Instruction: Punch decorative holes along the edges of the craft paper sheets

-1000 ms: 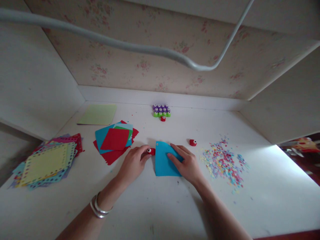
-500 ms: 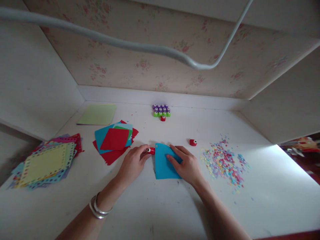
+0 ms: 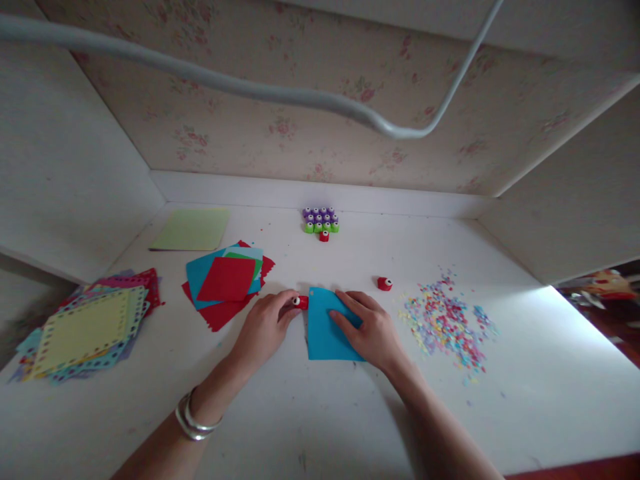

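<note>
A small red craft punch [image 3: 301, 302] is pinched between the thumb and fingers of my left hand [image 3: 267, 323]. Its front end meets the left edge of a blue sheet of paper [image 3: 323, 333], near the upper left corner, where a small pale hole shows. My right hand [image 3: 370, 328] holds the sheet at its right side, thumb and fingers over the top; the paper's right part is hidden beneath it. Another red punch [image 3: 385, 284] lies beyond my right hand.
Purple and green punches [image 3: 321, 220] stand in rows near the wall, a red one in front. Red, blue and green sheets [image 3: 227, 280] lie left, near a hole-edged paper pile [image 3: 83, 330] and pale green paper [image 3: 190, 229]. Confetti [image 3: 450, 320] spreads at right; a white cable [image 3: 300, 97] crosses above.
The view has shifted very slightly. The punch stays at the blue paper's left edge, and the sheet looks a little flatter; both hands keep their hold.
</note>
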Demonstrator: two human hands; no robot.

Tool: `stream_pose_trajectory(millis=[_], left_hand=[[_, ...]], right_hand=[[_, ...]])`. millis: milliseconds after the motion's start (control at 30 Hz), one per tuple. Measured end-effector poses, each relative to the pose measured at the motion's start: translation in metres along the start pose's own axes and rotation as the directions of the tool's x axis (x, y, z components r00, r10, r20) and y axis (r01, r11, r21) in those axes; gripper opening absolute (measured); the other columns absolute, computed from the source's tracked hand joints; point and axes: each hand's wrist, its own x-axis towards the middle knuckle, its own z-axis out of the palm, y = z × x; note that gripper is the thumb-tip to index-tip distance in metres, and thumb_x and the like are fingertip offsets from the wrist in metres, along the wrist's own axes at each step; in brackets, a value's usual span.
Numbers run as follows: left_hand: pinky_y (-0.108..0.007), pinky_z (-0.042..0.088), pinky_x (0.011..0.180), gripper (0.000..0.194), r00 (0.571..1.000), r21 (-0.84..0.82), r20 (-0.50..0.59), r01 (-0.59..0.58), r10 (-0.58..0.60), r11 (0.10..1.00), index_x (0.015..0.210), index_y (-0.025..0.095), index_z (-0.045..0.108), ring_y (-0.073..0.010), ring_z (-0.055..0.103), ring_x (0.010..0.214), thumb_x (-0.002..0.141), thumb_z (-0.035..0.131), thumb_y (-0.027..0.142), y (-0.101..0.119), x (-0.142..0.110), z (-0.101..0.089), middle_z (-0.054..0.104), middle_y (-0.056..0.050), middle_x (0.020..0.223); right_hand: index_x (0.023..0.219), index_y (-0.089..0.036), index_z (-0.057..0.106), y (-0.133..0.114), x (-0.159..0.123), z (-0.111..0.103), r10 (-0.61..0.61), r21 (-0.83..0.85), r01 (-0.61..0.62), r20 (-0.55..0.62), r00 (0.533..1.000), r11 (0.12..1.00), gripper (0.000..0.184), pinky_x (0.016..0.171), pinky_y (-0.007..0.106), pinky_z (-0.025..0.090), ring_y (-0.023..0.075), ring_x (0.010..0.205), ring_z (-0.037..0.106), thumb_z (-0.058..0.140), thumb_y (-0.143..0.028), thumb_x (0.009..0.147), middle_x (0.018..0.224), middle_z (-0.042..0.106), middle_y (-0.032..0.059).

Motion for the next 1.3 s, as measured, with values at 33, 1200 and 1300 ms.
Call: stream_pose_trajectory(millis=[33,1200,1300], left_hand=[[-0.034,0.052,0.083,0.027,1.000,0.003,-0.001,-0.001,0.001,1.000,0.117,0.025,0.059,-0.0206,0.068,0.093,0.092,0.063,0.017,-0.0003,-0.0002,0.0002,0.072,-0.002,0.107],[-0.036,0.055,0.083,0.028,0.993,0.087,-0.021,-0.114,0.116,0.990,0.122,0.027,0.064,-0.0222,0.070,0.093,0.094,0.062,0.026,-0.0044,-0.0009,0.0011,0.074,-0.005,0.105],[-0.037,0.055,0.085,0.029,0.993,0.080,-0.014,-0.116,0.118,0.990,0.123,0.027,0.063,-0.0221,0.069,0.095,0.094,0.062,0.026,-0.0045,-0.0007,0.0013,0.074,-0.005,0.107]], right_hand=[[0.128,-0.022,0.066,0.0007,0.0000,0.0006,-0.007,0.000,0.007,-0.007,1.000,1.000,0.041,0.097,0.043,0.055,0.0254,0.109,0.064,0.057,-0.043,0.094,0.121,0.067,0.0098],[0.122,-0.023,0.070,-0.0035,-0.0007,-0.0030,0.007,-0.170,-0.005,0.014,1.000,0.985,0.037,0.094,0.047,0.054,0.0294,0.109,0.060,0.059,-0.044,0.093,0.122,0.068,0.0093],[0.124,-0.025,0.069,-0.0027,-0.0004,-0.0029,-0.002,-0.192,0.011,0.046,0.999,0.981,0.039,0.096,0.049,0.053,0.0310,0.113,0.058,0.062,-0.044,0.091,0.125,0.067,0.0095]])
